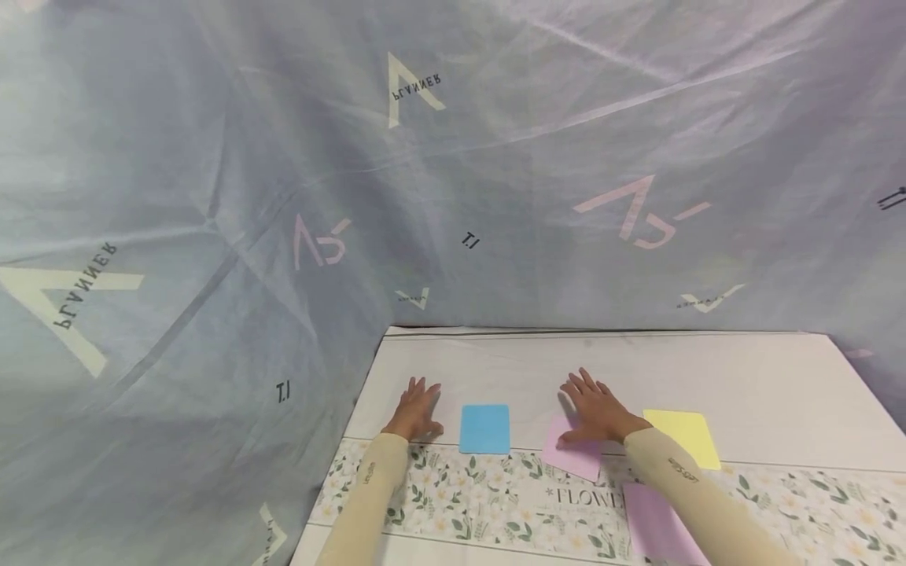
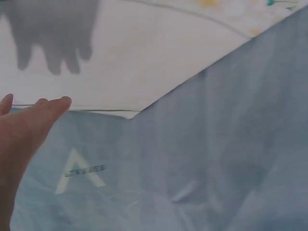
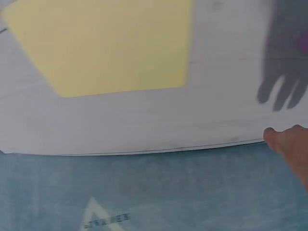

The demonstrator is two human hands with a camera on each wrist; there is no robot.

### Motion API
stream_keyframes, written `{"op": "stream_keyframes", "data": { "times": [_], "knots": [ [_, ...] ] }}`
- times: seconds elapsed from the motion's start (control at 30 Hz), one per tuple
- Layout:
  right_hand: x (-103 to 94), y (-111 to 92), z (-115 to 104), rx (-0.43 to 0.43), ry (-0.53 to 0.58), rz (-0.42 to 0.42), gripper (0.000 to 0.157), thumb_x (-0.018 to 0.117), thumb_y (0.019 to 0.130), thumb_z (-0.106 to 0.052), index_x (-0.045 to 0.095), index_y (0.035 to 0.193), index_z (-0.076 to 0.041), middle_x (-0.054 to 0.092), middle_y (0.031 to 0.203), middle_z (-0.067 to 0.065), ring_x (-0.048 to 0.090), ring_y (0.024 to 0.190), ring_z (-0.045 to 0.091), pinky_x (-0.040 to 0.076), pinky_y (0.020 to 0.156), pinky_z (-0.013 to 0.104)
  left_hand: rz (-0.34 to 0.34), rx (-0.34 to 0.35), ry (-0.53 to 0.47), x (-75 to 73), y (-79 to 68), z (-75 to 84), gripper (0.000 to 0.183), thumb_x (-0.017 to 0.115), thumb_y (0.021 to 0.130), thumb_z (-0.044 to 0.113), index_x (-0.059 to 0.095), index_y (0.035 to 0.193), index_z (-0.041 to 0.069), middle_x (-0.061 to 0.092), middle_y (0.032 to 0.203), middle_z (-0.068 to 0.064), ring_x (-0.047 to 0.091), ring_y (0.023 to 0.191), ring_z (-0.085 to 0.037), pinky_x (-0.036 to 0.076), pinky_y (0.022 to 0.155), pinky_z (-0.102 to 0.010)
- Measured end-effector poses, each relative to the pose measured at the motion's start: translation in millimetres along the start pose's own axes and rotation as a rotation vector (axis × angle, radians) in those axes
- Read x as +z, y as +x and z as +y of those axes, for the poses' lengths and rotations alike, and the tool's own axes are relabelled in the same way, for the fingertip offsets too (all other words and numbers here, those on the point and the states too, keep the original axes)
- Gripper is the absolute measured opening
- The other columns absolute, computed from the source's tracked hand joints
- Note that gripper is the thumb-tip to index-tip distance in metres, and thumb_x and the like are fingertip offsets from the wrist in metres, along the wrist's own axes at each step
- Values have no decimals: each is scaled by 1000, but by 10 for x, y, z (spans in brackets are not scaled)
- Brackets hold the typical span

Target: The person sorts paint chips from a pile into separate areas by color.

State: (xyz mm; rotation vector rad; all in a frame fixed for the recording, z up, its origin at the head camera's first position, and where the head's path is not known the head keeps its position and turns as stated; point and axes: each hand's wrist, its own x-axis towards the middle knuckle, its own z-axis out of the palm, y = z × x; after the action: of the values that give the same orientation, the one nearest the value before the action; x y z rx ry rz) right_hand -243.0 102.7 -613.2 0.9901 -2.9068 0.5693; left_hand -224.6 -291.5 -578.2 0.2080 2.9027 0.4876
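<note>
My left hand (image 1: 416,410) is held over the left part of the table, fingers spread and nothing in it. To its right lies a flat blue square (image 1: 484,429). My right hand (image 1: 593,407) extends with straight fingers above a pink square (image 1: 579,464), hiding part of it; whether it touches the square I cannot tell. A yellow square (image 1: 685,437) lies right of that wrist, partly behind the sleeve, and shows large in the right wrist view. Nearer the front, a second pink sheet (image 1: 654,523) is partly covered by the right forearm. Both wrist views show the hands' shadows on the tabletop.
A white table cover (image 1: 771,377) with a floral band (image 1: 488,499) spans the table. Grey-blue printed cloth (image 1: 495,196) hangs behind the far edge and along the left side.
</note>
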Motion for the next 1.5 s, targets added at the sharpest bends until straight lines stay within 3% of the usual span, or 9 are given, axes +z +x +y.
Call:
{"op": "stream_keyframes", "data": {
  "times": [0.2, 0.37, 0.67, 0.87, 1.0, 1.27, 1.5],
  "knots": [
    [-118, -215, 74, 49, -47, 16, 102, 83, 66, -60, 50, 135, 8, 41, 146, 36, 30, 140, 56, 34, 104, 71, 0, 75, 44, 11, 106, 258, 81, 81, 85, 22, 39, 152, 7, 21, 163, -23, 9, 153, -40, 13, 123, -54],
    [-113, -404, 65, 83, -52, 6, 106, 82, 66, -63, 50, 136, 10, 40, 147, 35, 29, 141, 56, 33, 107, 70, -29, 173, 93, 91, 188, 527, 87, 83, 81, 35, 40, 152, 10, 22, 163, -20, 11, 153, -38, 16, 123, -53],
    [13, -601, 34, 113, -27, 17, 104, 83, 64, -65, 51, 135, 5, 40, 148, 34, 28, 142, 55, 30, 108, 71, -174, 333, 266, 337, 314, 1146, 100, 84, 72, 49, 37, 154, 15, 23, 164, -17, 14, 153, -34, 20, 122, -50],
    [38, -646, 38, 128, -65, 22, 102, 83, 61, -68, 55, 130, 3, 42, 148, 32, 29, 142, 54, 31, 106, 72, -210, 363, 344, 558, 399, 1426, 106, 83, 69, 57, 33, 156, 23, 21, 165, -11, 13, 154, -29, 22, 123, -45],
    [64, -660, 26, 109, -91, 50, 93, 84, 61, -66, 58, 123, -1, 44, 147, 31, 30, 141, 54, 32, 105, 72, -221, 373, 363, 641, 449, 1545, 103, 83, 69, 58, 36, 155, 26, 20, 166, -9, 13, 154, -27, 22, 123, -42],
    [120, -728, -10, 120, -40, 48, 92, 85, 61, -62, 59, 124, 0, 44, 147, 31, 29, 142, 54, 31, 106, 72, -222, 376, 321, 797, 487, 1654, 90, 89, 63, 54, 51, 141, 27, 26, 164, -8, 18, 153, -26, 25, 122, -38],
    [96, -776, 10, 129, -44, 68, 91, 87, 60, -60, 60, 122, 1, 44, 147, 31, 30, 141, 54, 32, 105, 73, -188, 385, 347, 844, 504, 1713, 91, 89, 62, 55, 50, 139, 26, 27, 163, -10, 19, 153, -27, 27, 121, -38]
  ]
}}
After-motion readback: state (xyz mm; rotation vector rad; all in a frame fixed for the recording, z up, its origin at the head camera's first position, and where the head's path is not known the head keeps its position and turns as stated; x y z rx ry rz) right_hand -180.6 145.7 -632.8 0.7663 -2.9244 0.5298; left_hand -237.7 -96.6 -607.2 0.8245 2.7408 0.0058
